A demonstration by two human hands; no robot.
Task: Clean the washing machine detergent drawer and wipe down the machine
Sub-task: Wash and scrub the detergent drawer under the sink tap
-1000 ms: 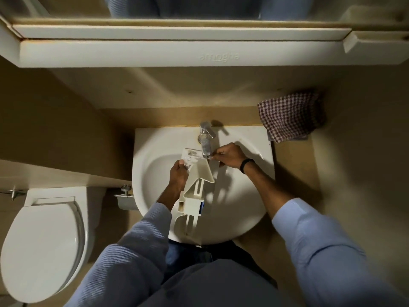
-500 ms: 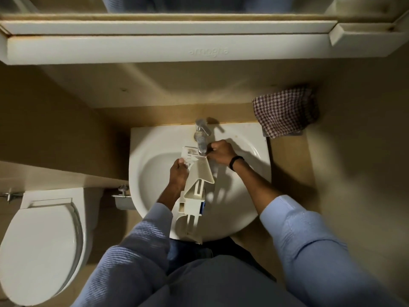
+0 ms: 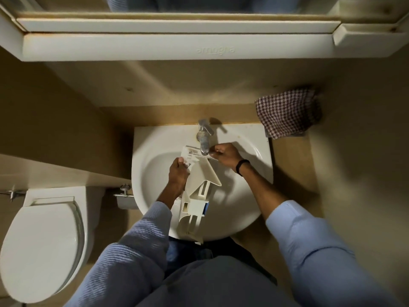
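— Two hands over the sink (image 3: 250, 138), and the detergent drawer (image 3: 199, 191) lies tilted across the bowl, far end up under the tap (image 3: 203, 140).

— Left hand (image 3: 178, 173) grips the drawer's left edge near that far end. And the right hand (image 3: 223, 157)?

— Fingers curled at the drawer's far corner, just beside the spout. Pinching plastic or rubbing it, I can't tell.

— So this looks like the rinse-and-scrub step, with the machine wipe-down yet to come.

— Agreed. The next move calls for water through every compartment, so the near end has to get under the spout too.

— Firm grip, then, because wet plastic slips. A checked cloth (image 3: 287, 111) waits just past the sink's back right corner.
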